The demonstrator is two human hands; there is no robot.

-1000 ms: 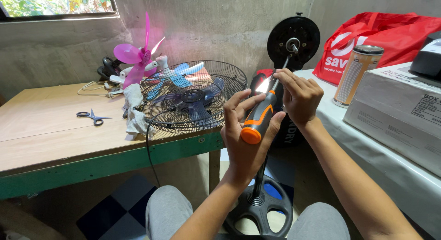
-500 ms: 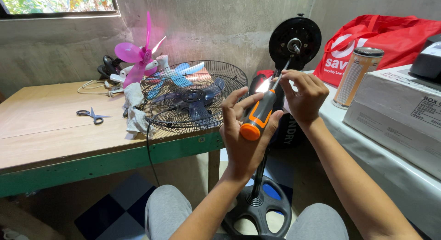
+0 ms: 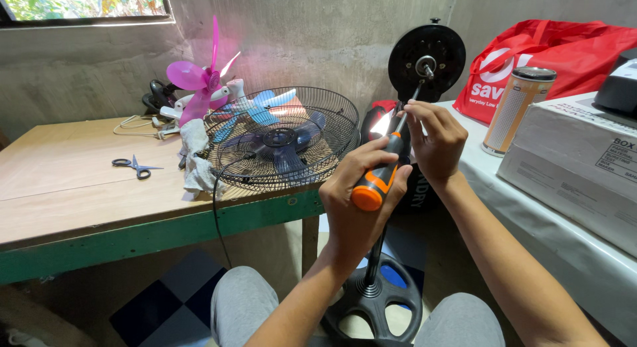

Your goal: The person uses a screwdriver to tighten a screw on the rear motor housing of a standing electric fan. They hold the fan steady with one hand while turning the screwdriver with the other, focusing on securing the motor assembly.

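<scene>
Gripping the orange-and-black handle of a screwdriver (image 3: pixel 377 180), the left hand (image 3: pixel 361 201) is closing its fingers tight around it, the orange butt end showing below the thumb. The right hand (image 3: pixel 434 142) is pinching the thin metal shaft of the tool between thumb and fingertips, just above the left hand, so both hands are clamping on the same tool. The shaft is slanting up and to the right, its tip lying at or very near the hub in the middle of the black round motor housing (image 3: pixel 426 54) of a standing fan; whether the tip is touching the hub cannot be told. The fan's pole is running down behind the hands to a black spoked base (image 3: pixel 375 300) sitting on the floor between the person's knees.

To the left, a wooden table with a green edge (image 3: pixel 133 237) is bearing a wire fan guard (image 3: pixel 282 144) with a blue fan blade lying inside it, and a pink fan blade (image 3: pixel 199 81) is standing behind the guard near the wall. A pair of scissors (image 3: pixel 136 166) is lying well apart on the tabletop, and a crumpled white rag (image 3: pixel 196 158) is resting just beside the guard. To the right, a cardboard box (image 3: pixel 570 161) is sitting on a covered surface, with a tall cylindrical tin (image 3: pixel 517 108) beside it and a red bag (image 3: pixel 564 55) behind
</scene>
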